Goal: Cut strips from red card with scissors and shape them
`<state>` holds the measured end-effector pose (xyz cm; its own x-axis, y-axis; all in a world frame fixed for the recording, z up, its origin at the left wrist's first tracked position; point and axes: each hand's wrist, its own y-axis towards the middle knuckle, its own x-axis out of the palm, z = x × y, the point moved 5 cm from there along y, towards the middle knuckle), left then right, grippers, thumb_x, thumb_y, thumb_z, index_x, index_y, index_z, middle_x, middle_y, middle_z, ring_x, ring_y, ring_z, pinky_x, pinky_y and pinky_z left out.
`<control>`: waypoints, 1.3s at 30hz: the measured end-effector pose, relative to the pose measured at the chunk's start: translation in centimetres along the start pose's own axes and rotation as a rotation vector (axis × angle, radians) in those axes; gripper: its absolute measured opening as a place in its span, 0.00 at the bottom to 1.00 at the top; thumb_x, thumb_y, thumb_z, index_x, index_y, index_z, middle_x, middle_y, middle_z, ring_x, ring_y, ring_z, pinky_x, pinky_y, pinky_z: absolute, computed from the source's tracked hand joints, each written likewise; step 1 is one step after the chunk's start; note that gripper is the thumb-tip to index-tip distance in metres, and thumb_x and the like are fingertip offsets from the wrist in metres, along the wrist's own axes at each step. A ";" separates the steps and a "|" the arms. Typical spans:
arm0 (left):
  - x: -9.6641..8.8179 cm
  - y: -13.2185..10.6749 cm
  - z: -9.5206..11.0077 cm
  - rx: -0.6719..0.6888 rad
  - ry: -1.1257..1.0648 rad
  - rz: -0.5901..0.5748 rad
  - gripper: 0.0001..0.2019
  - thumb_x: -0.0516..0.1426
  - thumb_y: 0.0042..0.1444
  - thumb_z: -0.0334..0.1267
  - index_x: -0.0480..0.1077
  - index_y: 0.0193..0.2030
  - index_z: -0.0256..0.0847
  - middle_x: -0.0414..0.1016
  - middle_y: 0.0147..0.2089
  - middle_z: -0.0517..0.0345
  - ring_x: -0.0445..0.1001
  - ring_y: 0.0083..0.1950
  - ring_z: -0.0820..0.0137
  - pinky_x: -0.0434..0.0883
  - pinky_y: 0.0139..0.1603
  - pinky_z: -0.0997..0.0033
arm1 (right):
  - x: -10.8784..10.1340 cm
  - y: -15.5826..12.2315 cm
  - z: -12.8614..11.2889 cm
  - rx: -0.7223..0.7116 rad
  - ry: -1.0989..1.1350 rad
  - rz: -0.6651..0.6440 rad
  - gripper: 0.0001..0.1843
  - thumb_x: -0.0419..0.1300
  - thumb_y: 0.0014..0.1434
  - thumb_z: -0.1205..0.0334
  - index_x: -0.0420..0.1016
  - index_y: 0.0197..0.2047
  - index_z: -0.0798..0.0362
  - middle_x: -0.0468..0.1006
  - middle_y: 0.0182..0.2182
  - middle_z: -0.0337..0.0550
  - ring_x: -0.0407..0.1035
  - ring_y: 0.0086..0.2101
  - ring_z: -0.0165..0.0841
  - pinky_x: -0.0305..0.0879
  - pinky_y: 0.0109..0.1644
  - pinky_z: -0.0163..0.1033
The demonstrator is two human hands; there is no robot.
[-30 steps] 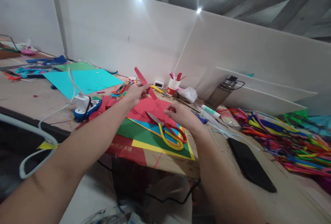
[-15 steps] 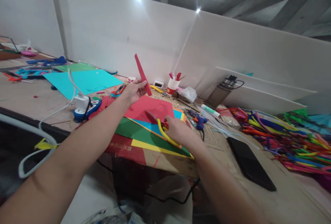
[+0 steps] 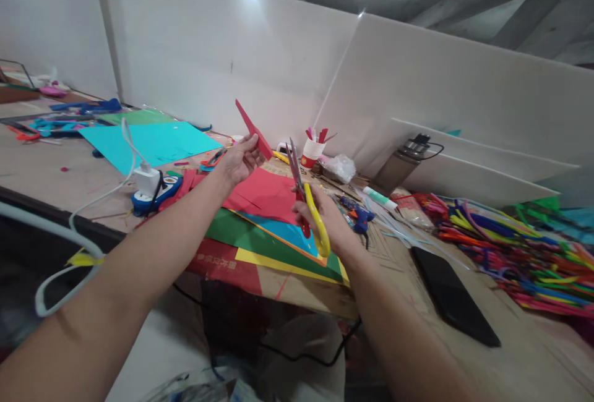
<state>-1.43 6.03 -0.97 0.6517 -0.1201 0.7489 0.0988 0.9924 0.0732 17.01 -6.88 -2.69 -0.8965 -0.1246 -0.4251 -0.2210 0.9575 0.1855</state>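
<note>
Between the thumb and fingers of my left hand [image 3: 242,159] is a narrow red paper strip [image 3: 253,128], held up above the table and slanting up to the left. My right hand [image 3: 320,210] grips scissors [image 3: 317,216] with one yellow and one red handle. Their blades point upward, slightly parted, to the right of the strip and apart from it. Under both hands lies a red sheet [image 3: 266,196] on a stack of coloured paper, with blue, orange, green [image 3: 241,238] and yellow sheets showing beneath.
A paper cup [image 3: 312,152] with red pieces stands behind. Rightward are a blue glue gun [image 3: 361,219], a grey bottle [image 3: 401,164], a black phone [image 3: 452,294] and many pipe cleaners [image 3: 524,253]. Leftward are a turquoise sheet [image 3: 153,145] and a white charger [image 3: 146,180] with its cable.
The scissors have risen off the paper stack, and their blades have swung from pointing left to pointing up. The red strip has tilted further to the left in my left hand.
</note>
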 end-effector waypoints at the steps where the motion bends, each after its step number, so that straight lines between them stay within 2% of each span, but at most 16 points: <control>1: 0.1 -0.1 0.1 0.000 -0.003 -0.001 0.04 0.58 0.61 0.31 0.69 0.33 0.39 0.77 0.27 0.63 0.75 0.25 0.77 0.73 0.33 0.75 | 0.0 0.0 0.0 0.018 0.000 0.015 0.19 0.58 0.57 0.52 0.66 0.50 0.49 0.72 0.27 0.37 0.67 0.22 0.30 0.62 0.21 0.34; 5: -0.1 -0.1 0.3 0.022 -0.016 0.015 0.05 0.57 0.61 0.30 0.69 0.33 0.38 0.77 0.25 0.63 0.75 0.25 0.77 0.72 0.32 0.76 | 0.0 -0.5 -0.2 0.102 -0.012 0.000 0.21 0.59 0.57 0.41 0.67 0.42 0.50 0.71 0.24 0.36 0.64 0.17 0.27 0.56 0.15 0.31; 10: -0.3 0.5 0.0 0.042 0.012 -0.040 0.04 0.60 0.57 0.28 0.70 0.34 0.38 0.78 0.29 0.62 0.76 0.27 0.78 0.73 0.35 0.76 | 0.4 -1.0 -0.7 0.132 0.021 -0.071 0.24 0.58 0.56 0.35 0.65 0.35 0.49 0.69 0.19 0.34 0.59 0.13 0.25 0.54 0.13 0.32; 15: 0.0 0.2 -0.6 0.043 0.075 -0.075 0.04 0.60 0.56 0.27 0.70 0.35 0.38 0.78 0.31 0.62 0.76 0.29 0.77 0.74 0.35 0.75 | 0.5 -0.8 -0.6 0.097 0.056 -0.037 0.26 0.57 0.56 0.33 0.66 0.36 0.50 0.68 0.19 0.35 0.59 0.14 0.25 0.52 0.13 0.31; 23: 1.0 -0.9 -1.0 0.043 0.209 -0.140 0.06 0.63 0.53 0.28 0.70 0.35 0.38 0.77 0.30 0.62 0.74 0.28 0.77 0.72 0.34 0.75 | 0.5 -0.5 -0.3 0.073 0.034 -0.041 0.28 0.54 0.55 0.30 0.64 0.35 0.49 0.67 0.22 0.35 0.59 0.15 0.26 0.55 0.13 0.32; 39: 1.7 -1.5 -0.9 0.071 0.275 -0.140 0.06 0.62 0.52 0.26 0.70 0.32 0.37 0.75 0.28 0.62 0.73 0.28 0.77 0.69 0.32 0.75 | 0.5 -0.4 -0.1 0.069 0.059 -0.032 0.28 0.53 0.56 0.30 0.63 0.36 0.50 0.68 0.22 0.35 0.60 0.16 0.26 0.57 0.16 0.32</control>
<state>0.26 4.30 -0.39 0.8151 -0.2491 0.5230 0.1558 0.9638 0.2162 16.64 -7.31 -2.88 -0.9109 -0.1691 -0.3763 -0.2254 0.9680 0.1105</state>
